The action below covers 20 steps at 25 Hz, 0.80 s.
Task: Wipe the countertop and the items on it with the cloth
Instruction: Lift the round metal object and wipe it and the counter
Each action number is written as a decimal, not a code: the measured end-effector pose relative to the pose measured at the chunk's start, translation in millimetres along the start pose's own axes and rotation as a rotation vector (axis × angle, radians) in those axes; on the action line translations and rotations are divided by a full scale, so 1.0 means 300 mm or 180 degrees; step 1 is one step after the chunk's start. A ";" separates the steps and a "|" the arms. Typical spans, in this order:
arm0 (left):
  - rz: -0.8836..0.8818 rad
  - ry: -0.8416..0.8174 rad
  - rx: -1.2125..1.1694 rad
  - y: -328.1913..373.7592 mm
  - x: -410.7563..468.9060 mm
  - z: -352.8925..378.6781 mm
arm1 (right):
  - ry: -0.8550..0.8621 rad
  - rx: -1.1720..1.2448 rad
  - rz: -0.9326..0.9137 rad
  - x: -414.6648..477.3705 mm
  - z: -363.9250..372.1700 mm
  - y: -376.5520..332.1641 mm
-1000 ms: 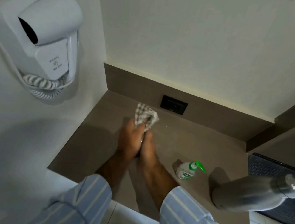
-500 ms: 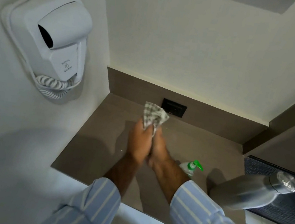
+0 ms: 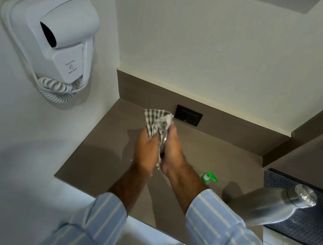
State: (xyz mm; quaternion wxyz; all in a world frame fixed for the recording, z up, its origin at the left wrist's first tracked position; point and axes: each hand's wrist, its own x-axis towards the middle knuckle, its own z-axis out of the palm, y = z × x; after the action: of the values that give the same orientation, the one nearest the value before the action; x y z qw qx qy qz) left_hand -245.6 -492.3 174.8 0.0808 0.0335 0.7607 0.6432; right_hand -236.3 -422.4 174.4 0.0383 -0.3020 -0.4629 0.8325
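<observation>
Mid-frame, the left hand (image 3: 145,152) and right hand (image 3: 173,153) both grip the bunched cloth (image 3: 157,122) above the countertop (image 3: 94,158). Their fingers curl tightly round it.

Soft, dim light comes from beyond the right hand (image 3: 174,157). A broad shadow covers the white wall (image 3: 11,150) left of the left hand (image 3: 146,152). Right of the right hand, the brushed steel bottle (image 3: 267,203) shows a pale sheen and throws a dark shadow toward both hands on the matte brown countertop (image 3: 96,154). The grey-checked cloth (image 3: 157,121) they grip looks slightly smeared. Wide-angle distortion bends the edges.
</observation>
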 end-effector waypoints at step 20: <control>-0.1006 0.0482 0.0732 -0.480 0.187 -0.266 | 0.0577 0.0813 0.0437 0.068 -0.156 -0.114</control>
State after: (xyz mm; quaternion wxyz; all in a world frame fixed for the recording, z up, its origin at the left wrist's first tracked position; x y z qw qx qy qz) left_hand -306.5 -585.8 41.3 0.1189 -0.1256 0.8288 0.5321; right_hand -235.1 -360.8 173.7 0.0609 -0.3994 -0.3262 0.8546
